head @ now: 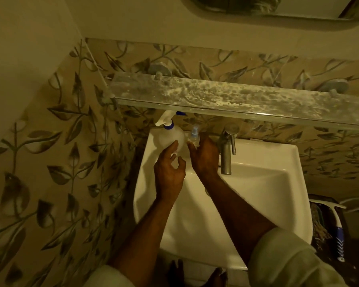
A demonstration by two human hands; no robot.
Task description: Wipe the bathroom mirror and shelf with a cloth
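Both forearms reach over the sink: left hand spread open against the spray bottle, right hand cupping the small bottle.

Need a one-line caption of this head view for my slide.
Both hands, left and right, reach for spray bottles on the sink below a grimy shelf.

Dim yellowish light. Leaf-pattern tiles cover my wall, plain wall above. White sink with steel tap below me.
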